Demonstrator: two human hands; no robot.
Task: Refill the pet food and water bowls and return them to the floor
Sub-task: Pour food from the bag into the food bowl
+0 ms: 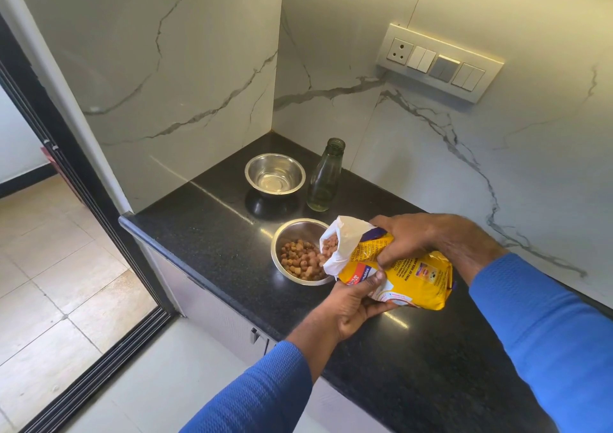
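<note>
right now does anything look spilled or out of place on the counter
Nothing stands out. The food bag, held in both hands, tips its open mouth over the near bowl, and the kibble sits inside the rim. The far bowl and the uncapped bottle stand upright on the counter.

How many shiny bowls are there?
2. One steel bowl sits near the corner beside the glass bottle; the other bowl, holding kibble, sits under the food bag.
</note>
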